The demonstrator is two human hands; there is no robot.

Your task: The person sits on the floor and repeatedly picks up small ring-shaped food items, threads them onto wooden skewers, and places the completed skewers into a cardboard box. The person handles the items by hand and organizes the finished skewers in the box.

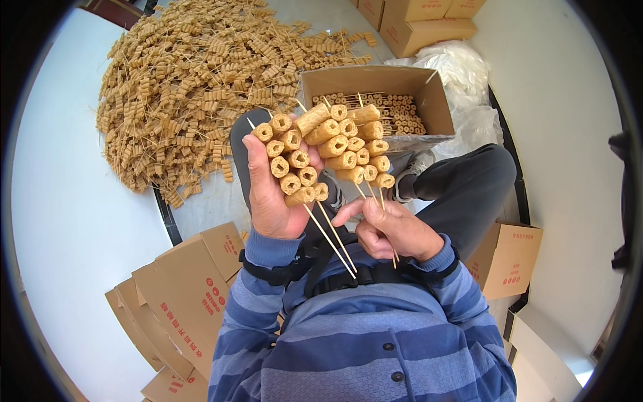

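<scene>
Skewers (333,238): thin pale wood, smooth. Threaded rolls (335,144): matt, tan, porous, ridged. Open box (375,82), far: matt brown corrugated cardboard. Bag (462,67), far right: glossy white plastic film. Sleeves (254,295): striped knit cloth.

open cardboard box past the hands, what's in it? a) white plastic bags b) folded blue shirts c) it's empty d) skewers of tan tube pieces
d: the open box holds rows of tan tube pieces threaded on thin sticks, like the skewers held in the left hand and right hand.
</scene>
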